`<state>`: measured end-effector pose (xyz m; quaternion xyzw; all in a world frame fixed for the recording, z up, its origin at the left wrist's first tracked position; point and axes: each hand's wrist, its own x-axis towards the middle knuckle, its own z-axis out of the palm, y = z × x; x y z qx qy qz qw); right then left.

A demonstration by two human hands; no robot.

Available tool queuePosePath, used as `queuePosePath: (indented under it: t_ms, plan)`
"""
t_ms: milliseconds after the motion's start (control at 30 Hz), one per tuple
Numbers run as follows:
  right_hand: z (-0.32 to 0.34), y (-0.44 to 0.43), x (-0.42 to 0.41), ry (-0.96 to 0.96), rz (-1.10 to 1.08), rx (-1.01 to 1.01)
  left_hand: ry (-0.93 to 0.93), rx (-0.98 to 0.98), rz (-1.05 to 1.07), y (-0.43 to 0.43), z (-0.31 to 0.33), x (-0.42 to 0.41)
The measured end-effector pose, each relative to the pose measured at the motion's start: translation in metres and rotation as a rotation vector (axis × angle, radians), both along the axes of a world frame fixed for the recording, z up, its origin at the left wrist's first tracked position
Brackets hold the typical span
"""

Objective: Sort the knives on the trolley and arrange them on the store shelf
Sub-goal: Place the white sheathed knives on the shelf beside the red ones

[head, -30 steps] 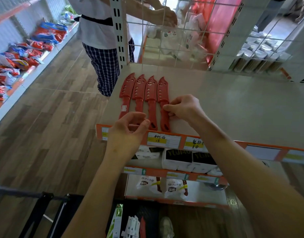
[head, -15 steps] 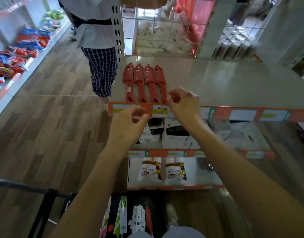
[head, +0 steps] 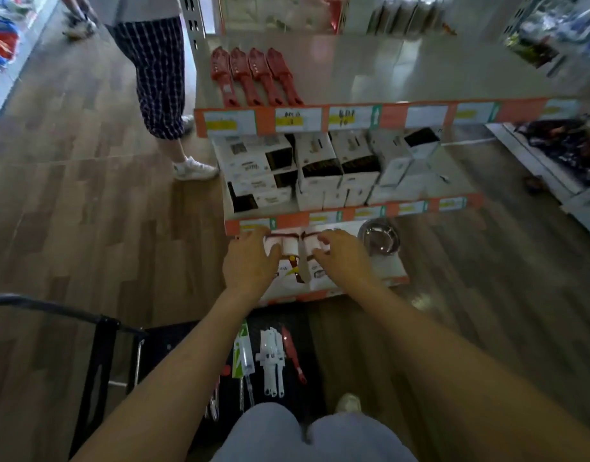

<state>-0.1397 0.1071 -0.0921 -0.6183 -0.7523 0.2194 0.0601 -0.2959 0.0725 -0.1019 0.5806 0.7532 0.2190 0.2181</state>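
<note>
**Both hands held out with nothing in them, knives on the shelf above and the trolley below**

Four red knives (head: 257, 78) side by side at the left front of the top shelf (head: 403, 71), broad ends away, handle ends just behind the orange price strip (head: 353, 116). More knives low in view on the black trolley (head: 173, 345): a green-carded knife (head: 242, 356), a bunch of white knives (head: 271, 358) just beside it, then a single red knife (head: 292, 353) to the right, all lying lengthwise and close together.

Left hand (head: 250, 265) and right hand (head: 343, 258) stretched forward at mid-frame, backs up, near each other but apart. Left fingers (head: 273, 253) slightly spread and gently curved. Right fingers (head: 320, 253) curved the same way. Nothing gripped in either hand. Both seen against white packets (head: 297, 271) on the bottom shelf; cannot tell through the blur whether any fingertip touches them.

A long stretch of pale shelf surface to the right of the four red knives, running to the far end. Middle shelf packed with white and black boxes (head: 320, 168). A steel bowl (head: 378, 236) just right of the right hand, on the bottom shelf. Wide wooden floor (head: 70, 195) to the left, with another person in checked trousers (head: 157, 71) standing at the shelf's left end, near the red knives.
</note>
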Motion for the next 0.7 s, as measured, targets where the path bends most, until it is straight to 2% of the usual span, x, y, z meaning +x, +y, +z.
queuePosePath:
  t_ms: [233, 400, 533, 700]
  plan:
    - [-0.017, -0.040, 0.024, -0.117, 0.045, -0.026, 0.032, -0.100, 0.035, -0.047, -0.031, 0.034]
    - [-0.037, -0.080, 0.051, -0.102, 0.046, -0.048, 0.005, -0.236, 0.068, -0.091, -0.051, 0.064]
    - [-0.065, -0.108, 0.066, -0.029, 0.032, -0.089, 0.002, -0.253, 0.075, -0.120, -0.073, 0.088]
    - [-0.096, -0.138, 0.082, -0.031, 0.024, -0.126, 0.008, -0.282, 0.051, -0.151, -0.099, 0.102]
